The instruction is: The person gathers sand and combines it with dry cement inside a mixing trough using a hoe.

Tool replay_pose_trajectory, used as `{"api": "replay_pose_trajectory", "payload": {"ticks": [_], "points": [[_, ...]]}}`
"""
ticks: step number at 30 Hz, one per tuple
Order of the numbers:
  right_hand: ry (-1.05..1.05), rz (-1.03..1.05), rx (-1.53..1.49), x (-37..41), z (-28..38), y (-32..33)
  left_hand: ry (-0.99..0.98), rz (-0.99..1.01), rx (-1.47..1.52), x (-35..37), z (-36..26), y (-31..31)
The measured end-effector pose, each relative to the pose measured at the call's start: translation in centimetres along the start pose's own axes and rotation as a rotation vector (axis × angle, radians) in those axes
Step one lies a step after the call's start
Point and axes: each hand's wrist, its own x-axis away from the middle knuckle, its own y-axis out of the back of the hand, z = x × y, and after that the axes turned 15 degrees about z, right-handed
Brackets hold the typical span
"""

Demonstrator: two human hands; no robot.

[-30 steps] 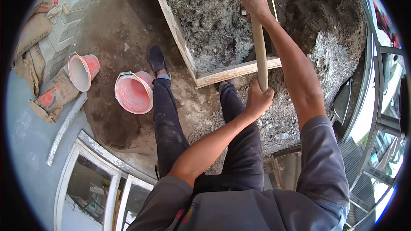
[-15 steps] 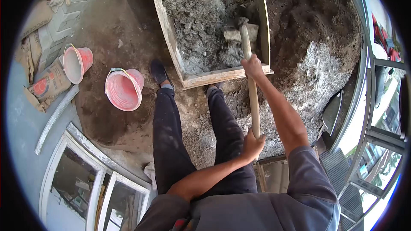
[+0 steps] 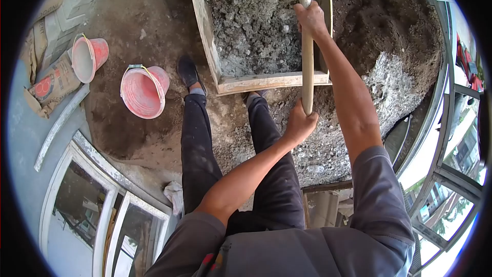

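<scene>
A long wooden handle runs up over the near edge of a wooden mixing box. My left hand is closed round its lower end, and my right hand grips it higher up, over the box's right side. The tool's head is out of view past the top edge. Inside the box lies a lumpy grey mix, with a paler patch near the top.
Two pink-stained buckets and a cement sack are at the left. A brown soil heap and pale gravel lie right of the box. Windows stand at the lower left.
Both hands have moved up and away from my body with the handle. The tool's head, seen before inside the box, has gone out of view at the top.
</scene>
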Motion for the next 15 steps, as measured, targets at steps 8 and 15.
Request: {"api": "replay_pose_trajectory", "payload": {"ticks": [8, 15], "points": [[-0.310, 0.174, -0.397, 4.0, -6.8, -5.7, 0.331, -0.006, -0.202, 8.7, -4.0, 3.3], [-0.410, 0.073, -0.901, 9.5, -3.7, -11.7, 0.431, 0.025, -0.514, 16.7, -6.5, 12.3]]}}
